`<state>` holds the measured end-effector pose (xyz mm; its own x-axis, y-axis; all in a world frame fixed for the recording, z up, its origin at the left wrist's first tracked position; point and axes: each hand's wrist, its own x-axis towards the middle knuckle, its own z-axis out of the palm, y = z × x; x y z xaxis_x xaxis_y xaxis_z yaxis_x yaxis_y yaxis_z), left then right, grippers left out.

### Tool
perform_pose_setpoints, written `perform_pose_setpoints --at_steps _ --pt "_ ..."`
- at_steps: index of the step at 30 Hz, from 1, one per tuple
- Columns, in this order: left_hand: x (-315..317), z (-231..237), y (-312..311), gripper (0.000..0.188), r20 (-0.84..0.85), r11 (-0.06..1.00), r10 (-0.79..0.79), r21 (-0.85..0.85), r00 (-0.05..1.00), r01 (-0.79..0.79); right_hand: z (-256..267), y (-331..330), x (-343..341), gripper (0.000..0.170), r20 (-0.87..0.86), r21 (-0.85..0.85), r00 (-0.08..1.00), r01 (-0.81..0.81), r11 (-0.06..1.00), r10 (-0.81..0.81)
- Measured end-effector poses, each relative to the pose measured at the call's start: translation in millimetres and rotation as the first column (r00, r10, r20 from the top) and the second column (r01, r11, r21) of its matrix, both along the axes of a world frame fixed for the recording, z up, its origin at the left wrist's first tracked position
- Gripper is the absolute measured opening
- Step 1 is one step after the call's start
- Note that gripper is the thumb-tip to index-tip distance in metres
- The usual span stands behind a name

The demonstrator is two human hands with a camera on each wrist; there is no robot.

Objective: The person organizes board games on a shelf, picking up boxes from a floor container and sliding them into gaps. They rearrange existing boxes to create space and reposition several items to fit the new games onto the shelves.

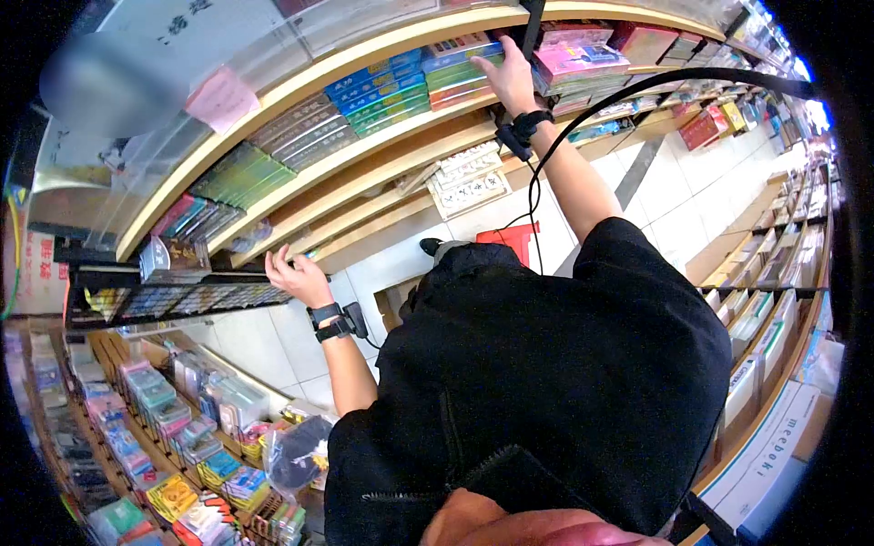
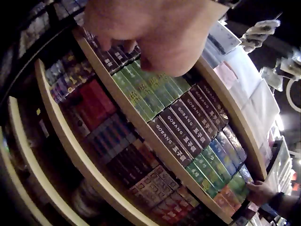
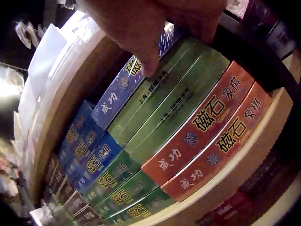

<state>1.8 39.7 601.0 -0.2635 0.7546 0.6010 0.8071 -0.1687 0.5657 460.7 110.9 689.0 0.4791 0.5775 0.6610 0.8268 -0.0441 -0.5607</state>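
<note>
In the head view my right hand [image 1: 512, 77] is at the right end of a stack of boxed board games on the upper shelf. The right wrist view shows its thumb on the front of the top blue box [image 3: 110, 104] and its fingers round the box's right end, gripping it. Below that lie green boxes [image 3: 162, 101] and orange magnetic chess boxes [image 3: 204, 125]. My left hand [image 1: 300, 278] hangs loosely curled, holding nothing, by the shelf's left end. In the left wrist view it overlaps green boxes [image 2: 146, 89] and dark Gobang boxes [image 2: 176, 134].
A black cable [image 1: 628, 91] arches beside my right arm. Lower shelves [image 1: 364, 205] hold more goods, and a red stool [image 1: 514, 241] stands on the tiled floor. Stocked racks [image 1: 173, 409] lie at lower left, with shelving [image 1: 765, 300] on the right. A pink note [image 1: 223, 98] hangs above the shelf.
</note>
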Motion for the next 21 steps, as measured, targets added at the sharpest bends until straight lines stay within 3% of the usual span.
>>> perform_pose_setpoints --at_steps 1,2,4,7,10,13,16,18,19,21 --pt "0 0 1 0.025 -0.103 0.999 0.037 0.035 0.994 -0.034 -2 -3 5 0.066 -0.024 -0.003 1.0 -0.003 1.0 0.003" --pt "-7 -3 -5 0.025 -0.098 0.997 0.066 0.037 0.993 -0.063 0 1 3 0.066 -0.043 -0.005 0.998 -0.035 0.999 0.034" --pt "-19 -19 -5 0.025 0.29 0.993 -0.095 -0.044 0.952 0.112 2 1 3 0.065 -0.042 -0.017 0.999 -0.026 1.0 0.025" --pt "-42 -38 -24 0.025 0.225 0.992 -0.024 -0.118 0.974 0.051 -1 5 6 0.066 -0.141 -0.084 0.989 -0.064 0.994 0.052" --pt "-47 -47 -32 0.025 0.214 0.987 0.005 -0.161 0.977 0.03 -6 6 3 0.068 -0.116 0.053 0.992 -0.046 0.998 0.052" --pt "-49 -56 -36 0.026 0.211 0.987 -0.005 -0.157 0.977 0.039 2 1 0 0.068 -0.089 0.013 0.995 -0.045 0.999 0.046" --pt "-60 -69 -49 0.026 0.244 0.983 0.021 -0.184 0.97 0.025 24 -13 -1 0.066 -0.21 -0.156 0.974 -0.116 0.981 0.082" --pt "-77 -87 -60 0.026 0.401 0.974 0.032 -0.219 0.915 0.062 -4 -10 20 0.061 -0.23 0.055 0.944 -0.229 0.972 0.236" --pt "-79 -89 -60 0.024 0.308 0.975 0.043 -0.221 0.95 0.027 -7 -10 22 0.058 -0.166 0.015 0.969 -0.184 0.983 0.184" --pt "-90 -99 -77 0.022 0.416 0.967 0.062 -0.25 0.907 0.049 -14 -23 25 0.05 -0.275 0.066 0.927 -0.247 0.967 0.256"
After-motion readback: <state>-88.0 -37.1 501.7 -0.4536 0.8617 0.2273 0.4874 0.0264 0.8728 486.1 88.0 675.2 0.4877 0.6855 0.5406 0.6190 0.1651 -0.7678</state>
